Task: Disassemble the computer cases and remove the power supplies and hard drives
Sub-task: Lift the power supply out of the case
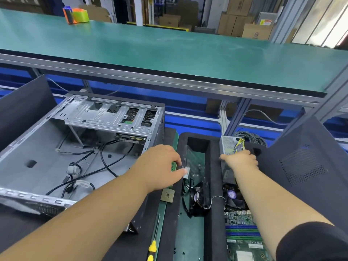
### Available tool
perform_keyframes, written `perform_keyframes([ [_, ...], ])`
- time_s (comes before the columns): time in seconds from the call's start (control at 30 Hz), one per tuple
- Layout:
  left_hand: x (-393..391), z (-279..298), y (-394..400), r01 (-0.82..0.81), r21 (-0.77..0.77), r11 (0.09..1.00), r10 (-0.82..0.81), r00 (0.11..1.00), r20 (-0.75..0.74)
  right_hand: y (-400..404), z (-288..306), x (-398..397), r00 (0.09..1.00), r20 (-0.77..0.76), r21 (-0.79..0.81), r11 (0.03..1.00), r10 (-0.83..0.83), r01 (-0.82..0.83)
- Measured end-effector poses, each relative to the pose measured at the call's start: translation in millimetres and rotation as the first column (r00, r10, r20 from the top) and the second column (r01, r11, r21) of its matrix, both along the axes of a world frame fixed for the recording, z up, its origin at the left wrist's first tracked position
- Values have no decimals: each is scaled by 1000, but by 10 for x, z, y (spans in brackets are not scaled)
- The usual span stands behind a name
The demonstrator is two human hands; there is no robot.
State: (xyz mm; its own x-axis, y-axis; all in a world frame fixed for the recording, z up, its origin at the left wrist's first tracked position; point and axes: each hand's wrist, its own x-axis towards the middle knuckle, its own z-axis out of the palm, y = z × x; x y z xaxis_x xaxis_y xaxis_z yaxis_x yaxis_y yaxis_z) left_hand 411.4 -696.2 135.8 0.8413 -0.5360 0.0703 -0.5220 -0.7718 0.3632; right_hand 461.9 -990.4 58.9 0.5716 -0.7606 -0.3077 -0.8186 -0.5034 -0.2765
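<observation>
An open grey computer case [37,147] lies on its side at the left, with loose black cables on its floor and a hard drive [130,138] still under the drive cage. My left hand [160,166] reaches right of the case and pinches a clear plastic bag [190,162] over the black foam tray [214,204]. My right hand [241,161] grips the near end of a silver power supply [228,145] standing in the tray's right slot, its grey and yellow cable bundle trailing behind.
In the tray lie a black fan [197,196], a second fan [232,194] and a motherboard [243,238]. A CPU chip [167,195] and a yellow-handled screwdriver [153,245] rest beside it. Dark case panels lean at the far left [22,108] and right [305,166]. A green shelf [169,49] overhangs.
</observation>
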Motion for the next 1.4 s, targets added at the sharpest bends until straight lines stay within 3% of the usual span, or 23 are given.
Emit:
perform_keyframes([
  [0.27, 1, 5, 0, 2, -28, 1000, -2, 1000, -8, 50, 27, -47, 999, -45, -15, 1000, -2, 1],
  [0.37, -18, 41, 3, 14, -58, 998, -16, 1000, -22, 103, 161, -89, 997, 36, -102, 993, 70, -66],
  [0.47, -49, 117, 44, 17, -252, 968, -33, 998, -60, 256, 374, -167, 972, 133, -152, 973, 195, -174],
  [0.57, -138, 223, 190, -88, -449, 889, 48, 994, -99, 468, 617, -313, 923, 211, -144, 944, 322, -297],
  [0.8, -398, 450, 797, -172, -610, 774, 139, 985, -102, 1127, 909, -890, 808, 396, 55, 867, 437, -495],
  [1.13, -563, 450, 1858, -190, -651, 735, 167, 981, -97, 2121, 806, -1439, 789, 451, 130, 844, 417, -520],
  [1.4, -674, 280, 2991, -286, -602, 746, 261, 956, -130, 3035, 970, -1466, 627, 506, -156, 778, 592, -609],
])
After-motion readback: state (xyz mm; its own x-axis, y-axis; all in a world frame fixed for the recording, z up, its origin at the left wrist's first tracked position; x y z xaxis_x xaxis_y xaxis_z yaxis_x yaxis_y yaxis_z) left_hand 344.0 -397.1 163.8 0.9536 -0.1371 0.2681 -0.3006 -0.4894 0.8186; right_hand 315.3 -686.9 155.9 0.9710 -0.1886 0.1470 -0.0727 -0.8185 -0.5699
